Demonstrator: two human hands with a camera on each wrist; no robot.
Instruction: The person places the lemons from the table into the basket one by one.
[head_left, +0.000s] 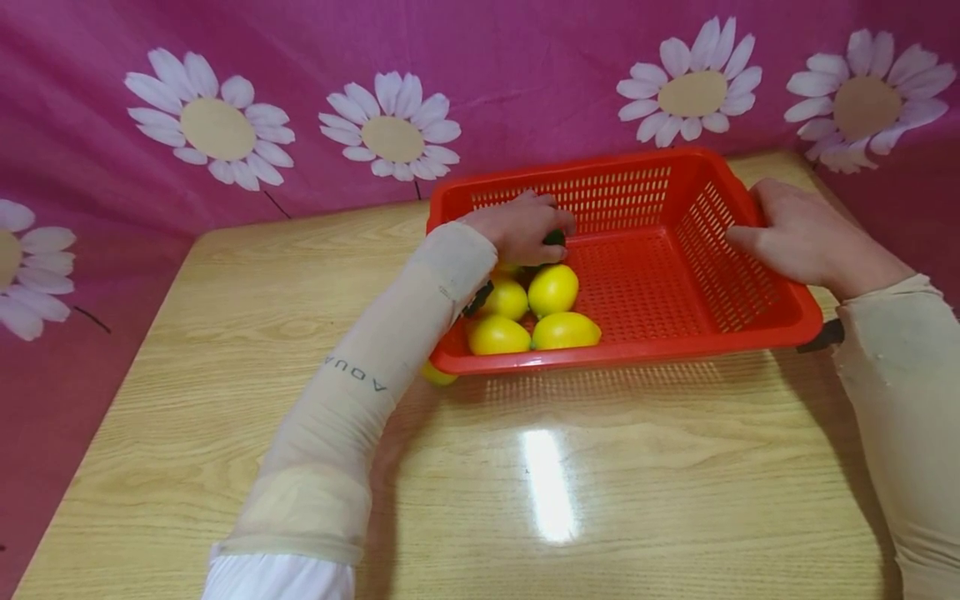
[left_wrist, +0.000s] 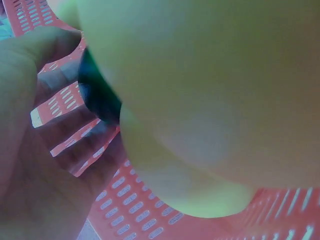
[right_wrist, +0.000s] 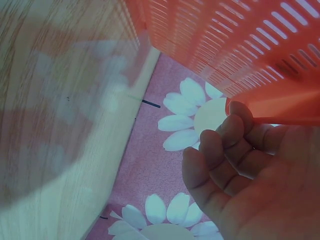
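Note:
A red plastic basket (head_left: 637, 340) with slotted walls stands on the table. Its left end holds several yellow lemons (head_left: 566, 331). My left hand (head_left: 521, 229) reaches in behind them, thumb and fingers around a dark green fruit (head_left: 554, 239). In the left wrist view this dark green fruit (left_wrist: 95, 87) is partly hidden by large, close lemons (left_wrist: 200, 95), so its kind is unclear. My right hand (head_left: 806, 237) grips the basket's right rim, thumb inside; the right wrist view shows the fingers (right_wrist: 212, 150) curled under the rim from outside.
One more lemon (head_left: 438, 375) shows below the rim at the basket's near left corner. The wooden table (head_left: 300, 350) reaches back to a pink cloth (head_left: 525, 50) printed with white flowers. A black strap piece (head_left: 821, 336) juts from the right wrist beside the basket.

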